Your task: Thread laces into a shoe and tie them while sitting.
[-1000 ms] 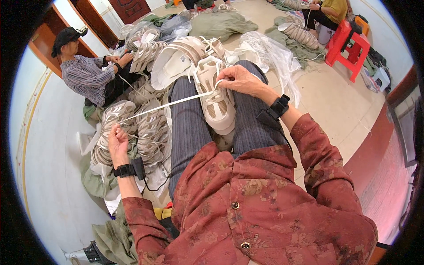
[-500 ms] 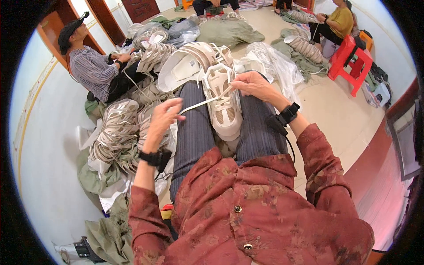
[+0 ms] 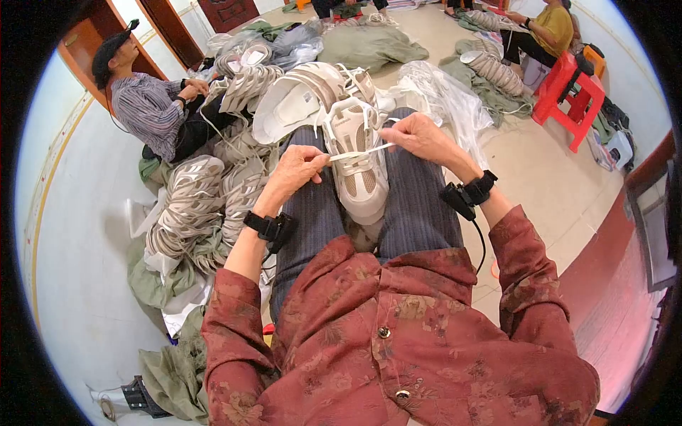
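Note:
A beige and white sneaker point(image 3: 362, 186) rests between my thighs, its toe toward me. White shoelace point(image 3: 362, 153) runs across its lower eyelets and stretches out to both sides. My left hand point(image 3: 297, 169) pinches one stretch of lace just left of the shoe. On the other side my right hand point(image 3: 420, 139) is closed on the other stretch, beside the shoe's upper part. Behind the sneaker, more shoe uppers point(image 3: 302, 103) lie over my knees, one showing its pale inside.
Stacks of nested shoe uppers point(image 3: 186, 206) lie to my left on green cloth and plastic. A person in a striped shirt point(image 3: 149, 106) sits far left. Clear plastic point(image 3: 447, 99) spreads beyond my right knee. A red stool point(image 3: 568, 99) and another person point(image 3: 550, 32) are far right.
My left hand has come in closer to the shoe and closed on the lace. The right hand has shifted slightly right. The lace now lies straighter and tighter across the shoe.

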Demonstrator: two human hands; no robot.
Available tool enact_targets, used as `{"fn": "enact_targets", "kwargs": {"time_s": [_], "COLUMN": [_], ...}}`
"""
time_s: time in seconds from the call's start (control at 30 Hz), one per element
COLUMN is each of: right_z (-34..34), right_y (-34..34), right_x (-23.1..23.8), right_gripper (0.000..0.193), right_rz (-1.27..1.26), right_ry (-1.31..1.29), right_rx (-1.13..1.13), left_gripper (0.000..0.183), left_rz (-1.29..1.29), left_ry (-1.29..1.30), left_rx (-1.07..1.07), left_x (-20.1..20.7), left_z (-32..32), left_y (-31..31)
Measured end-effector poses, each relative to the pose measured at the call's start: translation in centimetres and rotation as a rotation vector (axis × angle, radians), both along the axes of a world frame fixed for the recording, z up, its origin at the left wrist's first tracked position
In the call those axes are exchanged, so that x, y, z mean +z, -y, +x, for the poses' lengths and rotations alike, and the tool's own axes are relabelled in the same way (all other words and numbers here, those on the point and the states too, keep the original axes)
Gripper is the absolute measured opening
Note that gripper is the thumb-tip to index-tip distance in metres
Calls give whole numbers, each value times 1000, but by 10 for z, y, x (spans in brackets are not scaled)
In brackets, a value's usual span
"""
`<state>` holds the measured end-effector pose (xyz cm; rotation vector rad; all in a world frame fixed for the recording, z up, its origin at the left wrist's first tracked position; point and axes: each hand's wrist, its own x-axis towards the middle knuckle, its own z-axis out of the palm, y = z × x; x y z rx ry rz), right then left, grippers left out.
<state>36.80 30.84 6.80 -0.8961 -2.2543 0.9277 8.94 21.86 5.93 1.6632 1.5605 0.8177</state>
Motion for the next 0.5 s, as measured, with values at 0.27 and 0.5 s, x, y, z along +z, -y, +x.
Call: {"fn": "enact_targets", "kwargs": {"time_s": [0.27,0.5], "right_z": [6,2], "right_y": [10,10], "right_x": [-4,-8], "right_gripper": [21,18], "right_rz": [212,504], "right_ry": [-20,53], "right_rx": [80,-118], "left_gripper": [28,24], "left_rz": [66,123], "left_ry": [-12,-84], "left_rx": [25,74], "left_x": [8,3], "left_z": [4,4], "left_y": [-6,0]}}
